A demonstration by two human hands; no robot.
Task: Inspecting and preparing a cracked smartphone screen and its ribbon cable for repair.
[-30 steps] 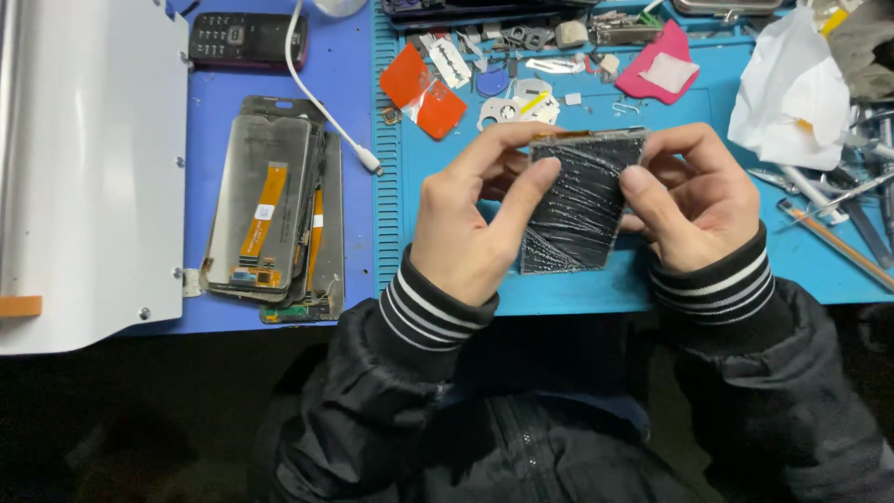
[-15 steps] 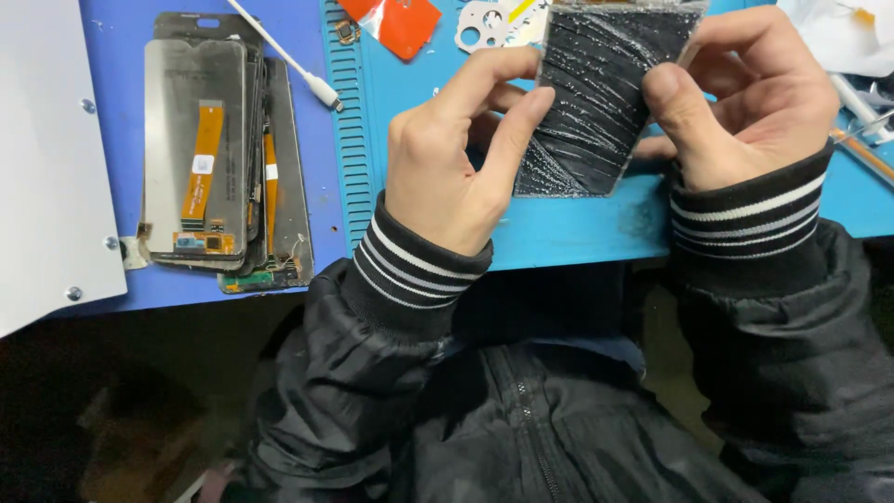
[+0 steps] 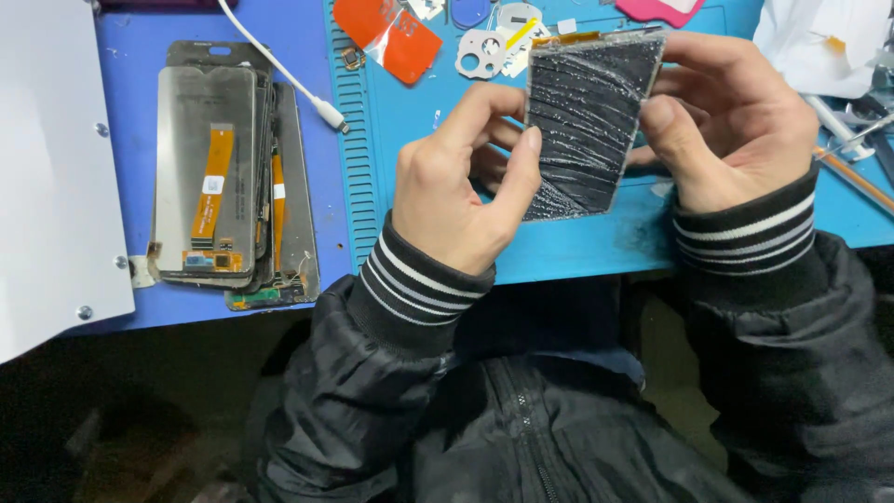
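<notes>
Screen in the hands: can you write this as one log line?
left hand: holds screen | right hand: holds screen | mat: below

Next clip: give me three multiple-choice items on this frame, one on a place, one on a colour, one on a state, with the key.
1. Where is the stack of screens?
A. On the blue surface, left of the mat
B. On the person's lap
C. Under the white cloth

2. What colour is the mat?
A. Red
B. Teal
C. Yellow

3. How is the panel held?
A. By the left hand alone
B. Lying flat, untouched
C. Between both hands

Key: 1 A, the stack lies left of the mat's ridged edge. 2 B, the mat is teal. 3 C, the left hand and right hand each grip an edge.
</notes>
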